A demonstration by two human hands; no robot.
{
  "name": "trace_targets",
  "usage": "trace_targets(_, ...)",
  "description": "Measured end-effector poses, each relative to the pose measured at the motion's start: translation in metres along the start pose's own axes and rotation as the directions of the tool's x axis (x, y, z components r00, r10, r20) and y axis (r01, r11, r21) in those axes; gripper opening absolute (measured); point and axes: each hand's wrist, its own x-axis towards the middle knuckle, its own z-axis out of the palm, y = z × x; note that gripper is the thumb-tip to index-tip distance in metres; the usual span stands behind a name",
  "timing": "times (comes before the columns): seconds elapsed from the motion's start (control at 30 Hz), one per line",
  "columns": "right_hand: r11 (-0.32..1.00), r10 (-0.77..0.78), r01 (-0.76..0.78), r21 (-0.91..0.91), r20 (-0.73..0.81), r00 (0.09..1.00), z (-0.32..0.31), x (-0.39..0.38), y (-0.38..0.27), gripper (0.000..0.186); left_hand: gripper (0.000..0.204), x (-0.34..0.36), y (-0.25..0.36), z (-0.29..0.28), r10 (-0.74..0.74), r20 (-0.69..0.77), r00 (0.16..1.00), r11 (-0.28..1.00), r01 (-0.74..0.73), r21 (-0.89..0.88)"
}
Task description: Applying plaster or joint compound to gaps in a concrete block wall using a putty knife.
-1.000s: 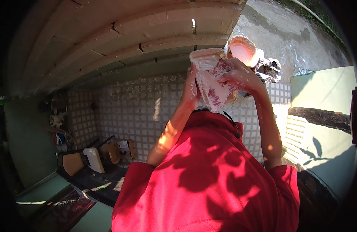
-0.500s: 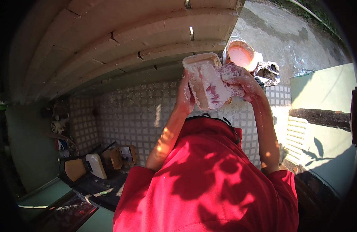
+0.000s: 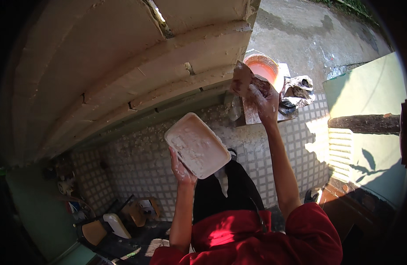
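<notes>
My left hand (image 3: 181, 170) grips the near left side of a shallow rectangular plastic tub (image 3: 214, 133), held tilted over the tiled floor. Pale pink, lumpy plaster paste (image 3: 195, 145) coats its inside. Raised farther off to the right, my right hand (image 3: 268, 106) is closed round a flat scraper (image 3: 241, 80) smeared with paste. The scraper is held apart from the tub, beside the ribbed panel edge and in front of the bucket. White paste clings to my right fingers, and they partly hide how the scraper is held.
A large ribbed, cream panel (image 3: 177, 62) fills the upper left. Beyond my right hand stands a bucket of pink liquid (image 3: 261, 70) on a board (image 3: 251, 115), with a crumpled plastic bag (image 3: 299, 92) beside it. Wooden pieces (image 3: 135, 214) lie lower left; a dark beam (image 3: 367, 124) juts in at right.
Tub and scraper were together in front of me; now they are apart. The tub has moved left and nearer, its inside showing. The scraper has gone up toward the panel edge.
</notes>
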Motion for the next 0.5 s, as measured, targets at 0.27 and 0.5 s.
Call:
trace_targets(0.27,0.819,-0.458,0.244,-0.52,-0.334,0.824,0.081,0.054,0.085,0.039,0.068,-0.026,-0.021,-0.077,0.072,-0.261,0.963,0.997,-0.07,0.018)
trace_targets(0.5,0.744,-0.631,0.32,-0.587,-0.457,0.627,0.158,0.074,0.1,0.041,0.066,-0.046,-0.04,-0.1,0.094,-0.265,0.96,0.993,-0.07,0.096)
